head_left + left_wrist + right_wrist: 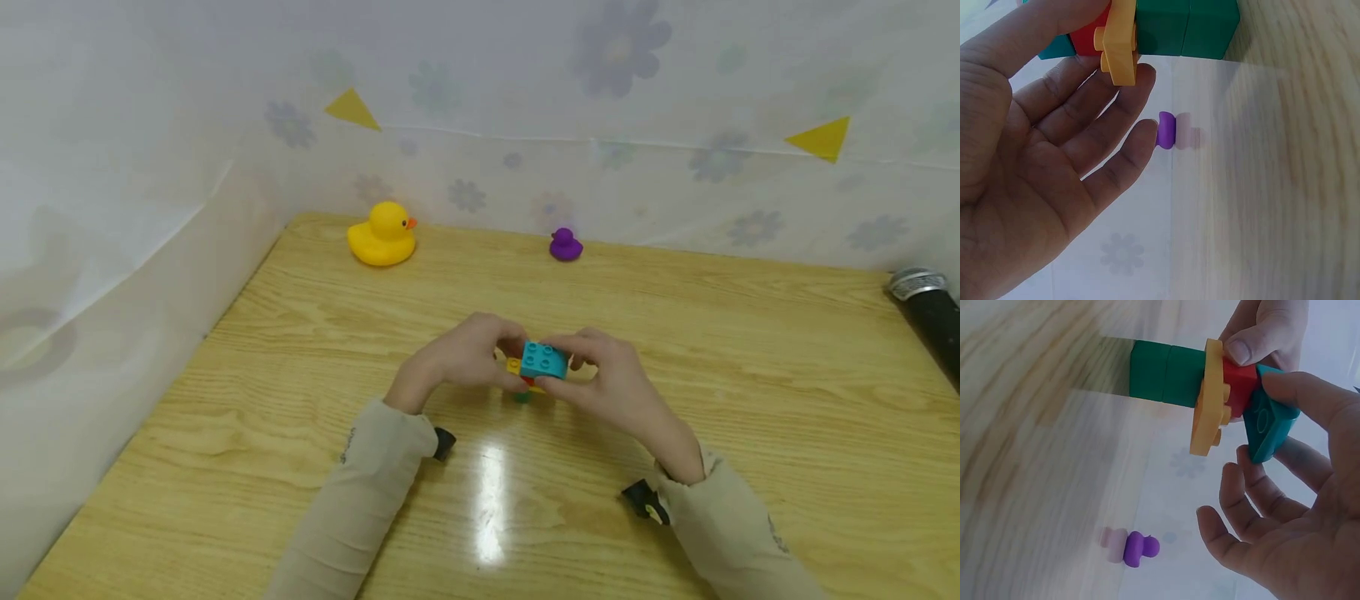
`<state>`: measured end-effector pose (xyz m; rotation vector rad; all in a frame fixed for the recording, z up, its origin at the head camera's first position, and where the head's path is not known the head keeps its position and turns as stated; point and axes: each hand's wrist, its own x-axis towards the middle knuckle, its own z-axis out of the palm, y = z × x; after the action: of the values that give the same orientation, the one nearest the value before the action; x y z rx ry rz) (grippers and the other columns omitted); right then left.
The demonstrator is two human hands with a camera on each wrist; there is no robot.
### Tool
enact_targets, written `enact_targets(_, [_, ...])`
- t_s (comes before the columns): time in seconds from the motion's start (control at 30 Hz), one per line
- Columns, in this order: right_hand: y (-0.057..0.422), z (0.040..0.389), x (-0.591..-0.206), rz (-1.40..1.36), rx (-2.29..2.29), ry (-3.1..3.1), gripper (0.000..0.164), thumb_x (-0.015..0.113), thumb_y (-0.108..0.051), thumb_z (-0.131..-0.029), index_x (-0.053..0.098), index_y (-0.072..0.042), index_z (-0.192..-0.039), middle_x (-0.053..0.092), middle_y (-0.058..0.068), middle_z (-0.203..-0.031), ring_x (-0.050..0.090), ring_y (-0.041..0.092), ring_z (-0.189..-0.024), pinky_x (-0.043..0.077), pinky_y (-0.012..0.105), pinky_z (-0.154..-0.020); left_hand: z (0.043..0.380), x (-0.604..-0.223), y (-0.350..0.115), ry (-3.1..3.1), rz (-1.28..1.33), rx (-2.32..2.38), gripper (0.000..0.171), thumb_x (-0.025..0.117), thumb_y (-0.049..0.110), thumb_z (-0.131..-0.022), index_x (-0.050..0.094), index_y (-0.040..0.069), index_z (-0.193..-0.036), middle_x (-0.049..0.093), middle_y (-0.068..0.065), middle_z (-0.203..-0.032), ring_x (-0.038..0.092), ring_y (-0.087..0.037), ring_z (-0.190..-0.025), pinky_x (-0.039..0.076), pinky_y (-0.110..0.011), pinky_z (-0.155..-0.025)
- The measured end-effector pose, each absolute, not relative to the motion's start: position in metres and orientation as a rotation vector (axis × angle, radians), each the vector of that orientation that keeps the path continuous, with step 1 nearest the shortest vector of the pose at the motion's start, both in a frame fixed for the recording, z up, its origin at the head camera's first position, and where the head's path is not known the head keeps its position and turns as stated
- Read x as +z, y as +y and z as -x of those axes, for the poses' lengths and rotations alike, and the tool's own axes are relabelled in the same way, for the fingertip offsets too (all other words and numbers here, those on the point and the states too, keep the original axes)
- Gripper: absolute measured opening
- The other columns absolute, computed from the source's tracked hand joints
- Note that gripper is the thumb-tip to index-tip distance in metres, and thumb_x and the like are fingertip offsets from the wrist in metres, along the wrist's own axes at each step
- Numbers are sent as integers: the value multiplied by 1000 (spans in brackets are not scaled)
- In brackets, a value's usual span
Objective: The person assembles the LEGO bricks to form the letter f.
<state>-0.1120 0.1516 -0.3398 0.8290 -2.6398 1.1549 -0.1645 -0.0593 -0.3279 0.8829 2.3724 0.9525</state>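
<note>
A stack of toy building bricks stands upright on the table between the two hands. At its base are two green bricks (1167, 373), with a flat yellow-orange plate (1208, 406) above them and a red brick (1240, 382) on that. On top sits a teal brick (543, 361) with a curved or sloped end, tilted against the red brick in the right wrist view; whether it is fully seated I cannot tell. My left hand (471, 353) pinches the red brick between thumb and fingers. My right hand (621, 382) grips the teal brick by its sides, its lower fingers loose.
A yellow rubber duck (382, 237) sits at the table's back left, and a small purple duck (566, 246) stands behind the stack. A black microphone (933, 321) lies at the right edge. White flowered sheeting (510, 75) borders the wooden table (300, 467).
</note>
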Motion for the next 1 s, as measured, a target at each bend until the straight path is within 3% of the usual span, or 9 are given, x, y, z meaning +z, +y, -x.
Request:
enact_targets(0.17, [149, 110, -337, -844, 1108, -2629, 33, 80, -6, -76, 70, 0, -107, 65, 8, -88, 52, 21, -71, 43, 27, -58, 164, -327, -59, 2374, -890, 959, 25, 81, 26, -78, 67, 17, -96, 66, 7, -100, 59, -11, -96, 48, -29, -85])
enact_targets(0.53, [155, 112, -336, -869, 1175, -2663, 36, 81, -8, -75, 70, 0, -108, 66, 7, -92, 50, 19, -71, 43, 31, -61, 164, -330, -58, 2355, -914, 957, 27, 80, 24, -79, 67, 15, -100, 67, 7, -99, 60, -10, -97, 48, -29, -88])
enact_targets(0.8, [156, 113, -335, -865, 1166, -2682, 35, 82, -8, -76, 71, 1, -107, 67, 8, -93, 49, 17, -71, 40, 26, -60, 165, -329, -58, 2360, -915, 961, 26, 81, 24, -79, 67, 15, -99, 67, 8, -98, 60, -11, -97, 48, -32, -89])
enact_targets(1.0, [155, 112, -339, -851, 1144, -2676, 36, 83, -8, -74, 71, 1, -107, 67, 8, -92, 54, 22, -73, 46, 34, -63, 164, -330, -58, 2350, -912, 961, 25, 80, 23, -79, 66, 15, -99, 67, 7, -99, 60, -11, -97, 48, -33, -90])
